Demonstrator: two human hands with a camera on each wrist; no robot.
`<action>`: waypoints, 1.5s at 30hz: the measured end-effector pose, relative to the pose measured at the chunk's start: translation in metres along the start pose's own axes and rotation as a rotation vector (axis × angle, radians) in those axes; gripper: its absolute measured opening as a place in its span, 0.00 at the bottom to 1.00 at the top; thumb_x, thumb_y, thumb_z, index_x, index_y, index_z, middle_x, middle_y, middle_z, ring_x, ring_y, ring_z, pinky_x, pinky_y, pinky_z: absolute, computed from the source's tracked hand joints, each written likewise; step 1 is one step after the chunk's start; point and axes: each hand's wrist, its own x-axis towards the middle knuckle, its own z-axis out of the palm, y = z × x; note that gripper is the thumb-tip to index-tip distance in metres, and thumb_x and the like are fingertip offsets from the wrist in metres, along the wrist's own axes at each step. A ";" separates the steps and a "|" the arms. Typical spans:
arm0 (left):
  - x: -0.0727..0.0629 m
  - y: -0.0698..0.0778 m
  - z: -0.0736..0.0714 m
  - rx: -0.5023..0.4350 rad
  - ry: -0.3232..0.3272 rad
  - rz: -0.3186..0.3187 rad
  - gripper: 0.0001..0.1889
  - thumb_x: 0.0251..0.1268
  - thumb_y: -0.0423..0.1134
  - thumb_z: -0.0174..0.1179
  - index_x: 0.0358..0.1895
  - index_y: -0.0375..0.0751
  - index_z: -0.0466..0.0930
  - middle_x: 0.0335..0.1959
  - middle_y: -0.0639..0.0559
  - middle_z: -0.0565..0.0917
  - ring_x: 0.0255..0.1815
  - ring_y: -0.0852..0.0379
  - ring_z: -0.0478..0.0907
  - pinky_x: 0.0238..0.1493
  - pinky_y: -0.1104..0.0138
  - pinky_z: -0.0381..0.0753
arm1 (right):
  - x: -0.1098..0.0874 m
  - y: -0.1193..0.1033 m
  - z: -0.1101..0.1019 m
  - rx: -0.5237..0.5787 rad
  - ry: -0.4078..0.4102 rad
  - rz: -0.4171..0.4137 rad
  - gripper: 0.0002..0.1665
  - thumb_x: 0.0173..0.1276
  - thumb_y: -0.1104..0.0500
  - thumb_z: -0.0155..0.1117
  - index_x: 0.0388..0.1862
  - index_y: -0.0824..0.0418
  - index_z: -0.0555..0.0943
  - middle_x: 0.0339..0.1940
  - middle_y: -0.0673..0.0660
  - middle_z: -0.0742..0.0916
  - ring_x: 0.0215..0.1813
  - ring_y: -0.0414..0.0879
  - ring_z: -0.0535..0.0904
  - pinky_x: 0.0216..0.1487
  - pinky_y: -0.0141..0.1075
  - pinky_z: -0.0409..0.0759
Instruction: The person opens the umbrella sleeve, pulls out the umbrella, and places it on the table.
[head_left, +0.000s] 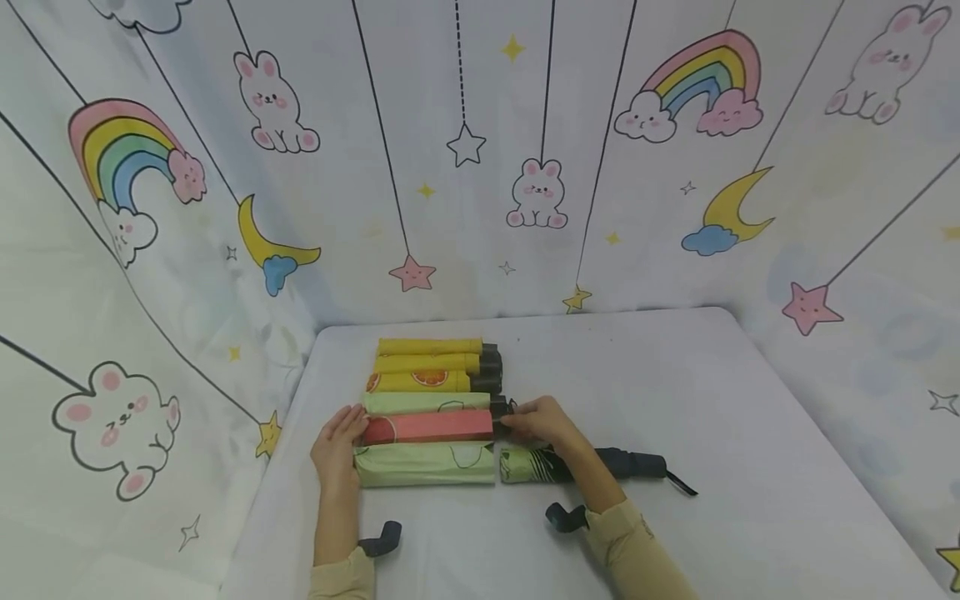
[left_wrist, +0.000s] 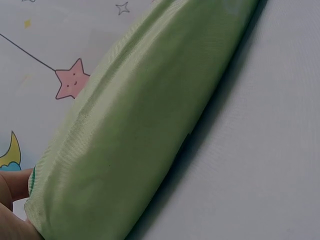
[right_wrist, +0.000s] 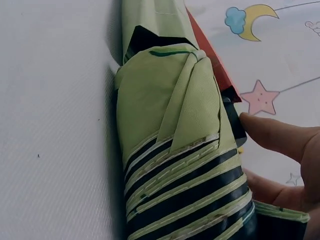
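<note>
On the left, the left hand (head_left: pixel 339 442) has its fingers nearly straight, touching the left end of a red umbrella (head_left: pixel 438 427). That umbrella lies on the white table (head_left: pixel 675 383) between a light green umbrella (head_left: pixel 427 403) behind and a light green sleeve (head_left: pixel 423 467) in front, with three yellow umbrellas (head_left: pixel 431 363) farther back. Rightward, the thumb of the right hand (head_left: pixel 546 419) touches the red umbrella's black handle; whether it pinches, I cannot tell. Farthest right lies a green-and-black umbrella (head_left: pixel 618 462).
</note>
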 end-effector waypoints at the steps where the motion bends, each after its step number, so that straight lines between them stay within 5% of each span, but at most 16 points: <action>1: 0.000 0.000 0.000 -0.003 0.001 -0.001 0.32 0.66 0.18 0.65 0.73 0.27 0.68 0.62 0.40 0.84 0.58 0.56 0.86 0.60 0.69 0.84 | 0.000 -0.001 0.000 0.003 -0.001 0.001 0.33 0.64 0.48 0.79 0.58 0.71 0.85 0.44 0.59 0.92 0.45 0.50 0.89 0.54 0.50 0.88; 7: 0.000 -0.001 -0.003 -0.005 0.002 0.006 0.31 0.66 0.18 0.64 0.73 0.27 0.69 0.62 0.39 0.83 0.58 0.55 0.86 0.60 0.69 0.84 | 0.001 -0.001 0.003 0.049 -0.035 -0.026 0.43 0.62 0.46 0.81 0.64 0.74 0.80 0.56 0.65 0.89 0.55 0.54 0.87 0.61 0.53 0.85; 17: 0.002 -0.003 -0.004 -0.034 0.006 -0.001 0.31 0.65 0.17 0.64 0.72 0.26 0.70 0.58 0.42 0.86 0.56 0.56 0.87 0.58 0.69 0.85 | 0.002 -0.002 0.008 0.104 -0.014 -0.055 0.26 0.64 0.43 0.79 0.47 0.64 0.91 0.43 0.55 0.92 0.45 0.45 0.83 0.56 0.48 0.86; 26: 0.001 -0.001 -0.005 -0.033 0.012 -0.019 0.32 0.65 0.17 0.64 0.73 0.27 0.69 0.61 0.40 0.85 0.56 0.56 0.87 0.59 0.69 0.85 | 0.001 -0.003 0.010 0.234 -0.034 -0.034 0.18 0.65 0.50 0.79 0.41 0.64 0.92 0.37 0.57 0.93 0.44 0.47 0.90 0.58 0.47 0.86; 45: -0.001 0.004 -0.007 -0.063 0.003 -0.025 0.32 0.67 0.18 0.64 0.74 0.28 0.69 0.55 0.49 0.89 0.55 0.59 0.87 0.59 0.70 0.85 | -0.003 -0.008 0.008 0.321 -0.075 -0.042 0.18 0.65 0.52 0.79 0.44 0.66 0.91 0.38 0.58 0.93 0.43 0.49 0.91 0.55 0.43 0.88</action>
